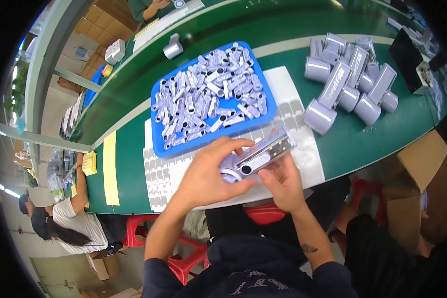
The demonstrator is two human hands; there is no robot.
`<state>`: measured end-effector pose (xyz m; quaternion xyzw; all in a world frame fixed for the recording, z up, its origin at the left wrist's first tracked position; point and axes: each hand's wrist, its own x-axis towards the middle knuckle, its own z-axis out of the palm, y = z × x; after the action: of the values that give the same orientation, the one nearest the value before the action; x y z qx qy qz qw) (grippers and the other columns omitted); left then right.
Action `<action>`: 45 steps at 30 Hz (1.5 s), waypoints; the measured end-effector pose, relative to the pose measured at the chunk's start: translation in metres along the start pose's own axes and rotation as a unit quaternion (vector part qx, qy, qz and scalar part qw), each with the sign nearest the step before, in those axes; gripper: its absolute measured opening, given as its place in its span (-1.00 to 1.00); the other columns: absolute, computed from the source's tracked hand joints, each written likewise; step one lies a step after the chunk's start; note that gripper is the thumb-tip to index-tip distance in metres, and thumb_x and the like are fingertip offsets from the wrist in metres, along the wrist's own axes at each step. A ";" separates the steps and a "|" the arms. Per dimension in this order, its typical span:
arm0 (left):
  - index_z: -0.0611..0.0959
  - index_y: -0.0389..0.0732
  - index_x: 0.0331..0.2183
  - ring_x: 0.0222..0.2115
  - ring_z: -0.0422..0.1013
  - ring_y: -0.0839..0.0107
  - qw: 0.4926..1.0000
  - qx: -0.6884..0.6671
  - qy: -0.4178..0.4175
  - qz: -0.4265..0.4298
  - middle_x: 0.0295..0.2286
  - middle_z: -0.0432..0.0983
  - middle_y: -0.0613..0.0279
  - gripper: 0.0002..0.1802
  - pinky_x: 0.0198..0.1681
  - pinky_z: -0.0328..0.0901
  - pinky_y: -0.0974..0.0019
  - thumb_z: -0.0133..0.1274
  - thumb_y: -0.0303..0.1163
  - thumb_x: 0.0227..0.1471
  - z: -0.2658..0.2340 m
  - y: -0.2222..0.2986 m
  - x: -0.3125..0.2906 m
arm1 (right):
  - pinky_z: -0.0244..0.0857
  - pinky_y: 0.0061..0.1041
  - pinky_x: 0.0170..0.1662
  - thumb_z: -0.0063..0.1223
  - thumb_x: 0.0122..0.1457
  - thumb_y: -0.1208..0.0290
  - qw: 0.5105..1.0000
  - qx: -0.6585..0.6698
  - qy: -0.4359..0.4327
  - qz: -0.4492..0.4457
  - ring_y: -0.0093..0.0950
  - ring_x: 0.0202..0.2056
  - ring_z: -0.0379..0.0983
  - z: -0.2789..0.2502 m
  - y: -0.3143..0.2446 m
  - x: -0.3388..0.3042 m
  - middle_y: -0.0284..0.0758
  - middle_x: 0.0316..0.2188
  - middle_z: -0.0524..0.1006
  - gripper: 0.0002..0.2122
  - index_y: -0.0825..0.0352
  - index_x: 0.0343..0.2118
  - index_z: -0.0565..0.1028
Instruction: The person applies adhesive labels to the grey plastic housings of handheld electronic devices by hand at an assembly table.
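A lavender-grey fan housing (275, 144), with a round end and a long open body, is held tilted in front of me. My left hand (203, 171) is closed around its round end, thumb below and fingers over the top. At the other end my right hand (285, 186) supports the body from below, thumb and fingers bent against it. A small oval cover with a black dot (256, 164) lies along the housing's near side, close to my right thumb. Just beyond the hands, a blue tray (227, 104) holds many similar small covers.
A white sheet of silvery stickers (310, 161) lies under the tray on the green table (134, 149). Several fan housings (328, 94) are piled at right, and one more (173, 47) stands behind the tray. An open cardboard box (402, 198) is at right; a co-worker (77, 221) sits at left.
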<state>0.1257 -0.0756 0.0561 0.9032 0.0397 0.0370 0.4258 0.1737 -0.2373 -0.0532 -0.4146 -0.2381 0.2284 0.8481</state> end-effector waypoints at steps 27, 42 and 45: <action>0.68 -0.25 -0.18 -0.08 0.49 0.01 0.858 0.409 0.276 -0.141 -0.13 0.56 -0.15 -0.32 -0.02 0.37 0.10 0.11 0.17 -0.13 -0.124 -0.181 0.421 | 0.29 -0.28 0.08 0.18 0.13 0.35 0.969 -0.154 -0.118 0.151 -0.22 -0.02 0.47 -0.013 -0.013 -0.011 -0.14 -0.04 0.53 -0.52 0.26 0.13 0.40; 0.33 -0.33 0.13 -0.15 0.45 -0.13 0.989 0.117 -0.004 0.095 -0.19 0.48 -0.23 -0.03 -0.14 0.37 -0.02 0.26 0.04 -0.22 0.113 0.025 0.136 | 0.40 -0.44 -0.32 0.19 0.04 0.55 0.937 -0.306 -0.140 -0.096 -0.34 -0.43 0.52 0.006 -0.003 -0.001 -0.25 -0.45 0.54 -0.87 0.40 -0.32 0.55; 0.30 -0.39 0.10 -0.23 0.48 -0.06 0.987 0.068 0.031 0.144 -0.27 0.50 -0.23 -0.08 -0.18 0.38 0.02 0.24 -0.16 -0.27 0.118 0.018 0.130 | 0.39 -0.44 -0.39 0.20 -0.02 0.60 0.912 -0.341 -0.124 -0.193 -0.33 -0.50 0.51 0.014 -0.001 -0.003 -0.25 -0.50 0.55 -0.93 0.40 -0.43 0.57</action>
<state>0.2678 -0.1643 -0.0003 0.9246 -0.0754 0.1230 0.3526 0.1632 -0.2316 -0.0451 -0.5929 -0.4801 0.0146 0.6463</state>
